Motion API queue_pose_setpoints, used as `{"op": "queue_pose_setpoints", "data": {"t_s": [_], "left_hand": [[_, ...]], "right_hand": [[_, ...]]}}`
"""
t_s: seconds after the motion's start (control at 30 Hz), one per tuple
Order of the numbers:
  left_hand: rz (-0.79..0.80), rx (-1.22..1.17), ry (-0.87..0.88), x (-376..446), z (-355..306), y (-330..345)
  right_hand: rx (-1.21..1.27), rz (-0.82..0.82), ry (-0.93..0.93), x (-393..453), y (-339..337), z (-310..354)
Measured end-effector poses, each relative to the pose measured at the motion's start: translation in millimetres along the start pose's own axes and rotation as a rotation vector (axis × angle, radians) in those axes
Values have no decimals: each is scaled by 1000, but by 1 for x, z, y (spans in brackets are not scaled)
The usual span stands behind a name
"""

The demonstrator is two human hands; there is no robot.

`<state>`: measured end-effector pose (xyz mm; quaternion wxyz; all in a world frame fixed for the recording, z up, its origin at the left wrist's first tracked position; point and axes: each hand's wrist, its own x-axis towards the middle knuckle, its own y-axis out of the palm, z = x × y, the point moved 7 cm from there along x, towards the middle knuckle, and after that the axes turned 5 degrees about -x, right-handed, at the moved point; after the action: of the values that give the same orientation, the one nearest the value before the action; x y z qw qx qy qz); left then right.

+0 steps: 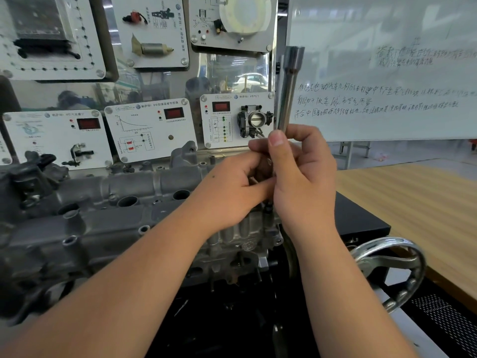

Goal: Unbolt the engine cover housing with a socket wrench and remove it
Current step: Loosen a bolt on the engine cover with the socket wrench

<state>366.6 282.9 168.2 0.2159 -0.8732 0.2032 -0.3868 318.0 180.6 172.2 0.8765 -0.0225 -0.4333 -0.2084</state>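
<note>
Gripping one socket wrench [291, 86], two hands [304, 177].

whiteboard [387, 73] with handwriting, wooden table [413, 197], display panels [149, 130]

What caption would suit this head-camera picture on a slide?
Both hands, left and right, grip an upright socket wrench over the engine cover.

A round VW logo [236, 96] is showing at the top edge of the throttle panel [258, 140]; the whiteboard [387, 60] is carrying handwritten Chinese lines [374, 99], too faint to read.
</note>
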Motion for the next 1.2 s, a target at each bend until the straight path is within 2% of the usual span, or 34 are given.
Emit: {"op": "queue_pose_setpoints", "data": {"t_s": [0.23,0.5,0.67,0.9,1.2], "left_hand": [[68,-16,-26,-2,-3,3],[35,16,-36,0,-1,1],[39,-26,-31,-2,-2,1],[103,-39,-65,-3,-2,5],[15,6,-46,0,1,0]], "right_hand": [[-43,7,6,0,-1,-1],[-2,-23,-19,-1,0,4],[-62,-13,-40,-3,2,6],[2,-17,62,0,-1,-3],[27,-2,32,0,-1,-1]]}}
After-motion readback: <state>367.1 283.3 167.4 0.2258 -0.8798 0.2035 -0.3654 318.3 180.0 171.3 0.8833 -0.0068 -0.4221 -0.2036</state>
